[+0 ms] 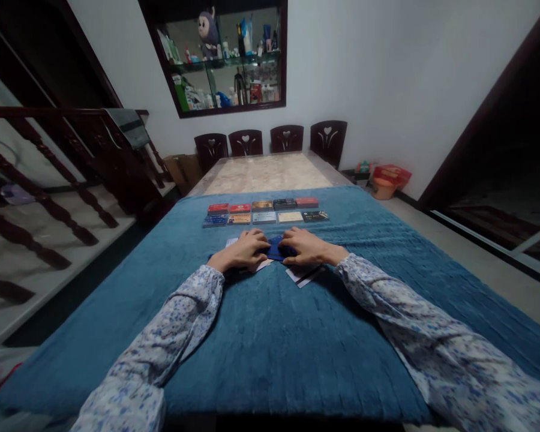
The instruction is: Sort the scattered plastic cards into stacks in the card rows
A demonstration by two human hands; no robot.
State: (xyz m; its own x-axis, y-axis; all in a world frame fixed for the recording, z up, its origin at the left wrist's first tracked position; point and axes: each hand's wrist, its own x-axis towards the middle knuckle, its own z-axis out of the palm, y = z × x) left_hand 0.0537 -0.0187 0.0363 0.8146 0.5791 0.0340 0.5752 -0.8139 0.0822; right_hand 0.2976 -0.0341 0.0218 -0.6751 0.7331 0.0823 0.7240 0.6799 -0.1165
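Both of my hands rest over a loose spread of cards on the blue cloth. A dark blue card (275, 247) lies between them, its sides under my fingertips. My left hand (247, 249) has its fingers curved down on the cards, with a pale card (264, 264) showing below it. Bent fingers of my right hand (308, 246) touch the blue card's right side. Near that wrist lies a white card with a dark stripe (304, 275). Beyond my hands are two rows of card stacks, among them a light blue stack (264, 218) and a red stack (306, 203).
The blue cloth (261, 348) covers the near part of a long table with a marble-like top (274, 171). Four dark chairs (287, 139) stand at the far end. A wooden railing (40, 192) is at the left, and an orange bin (384, 187) sits right of the table.
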